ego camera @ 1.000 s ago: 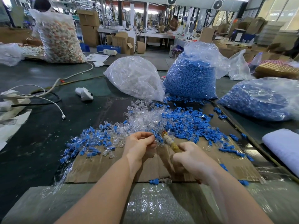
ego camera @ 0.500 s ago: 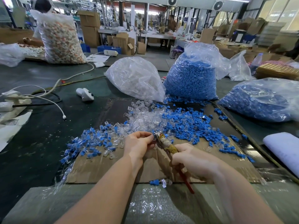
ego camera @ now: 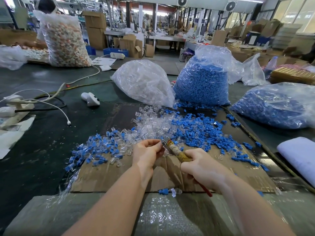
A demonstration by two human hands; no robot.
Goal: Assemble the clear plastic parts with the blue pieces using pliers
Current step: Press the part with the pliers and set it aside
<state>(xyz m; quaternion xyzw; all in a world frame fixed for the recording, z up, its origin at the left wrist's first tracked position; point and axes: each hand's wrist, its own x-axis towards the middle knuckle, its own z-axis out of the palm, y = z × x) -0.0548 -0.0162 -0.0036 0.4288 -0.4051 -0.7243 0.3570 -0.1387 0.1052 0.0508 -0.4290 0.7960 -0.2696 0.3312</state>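
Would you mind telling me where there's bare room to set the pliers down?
Bare cardboard lies near the front edge, left of the left hand, and between both forearms. Farther back, mixed blue and clear parts crowd it; assembled pieces spread left.

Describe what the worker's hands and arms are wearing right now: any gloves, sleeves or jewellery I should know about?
Nothing is worn that shows. The left hand and right hand are bare, with no gloves, rings or finger tape visible. Both forearms are uncovered up to the bottom edge of the picture: no sleeves, watch or wristband. Fingernails are too small to judge.
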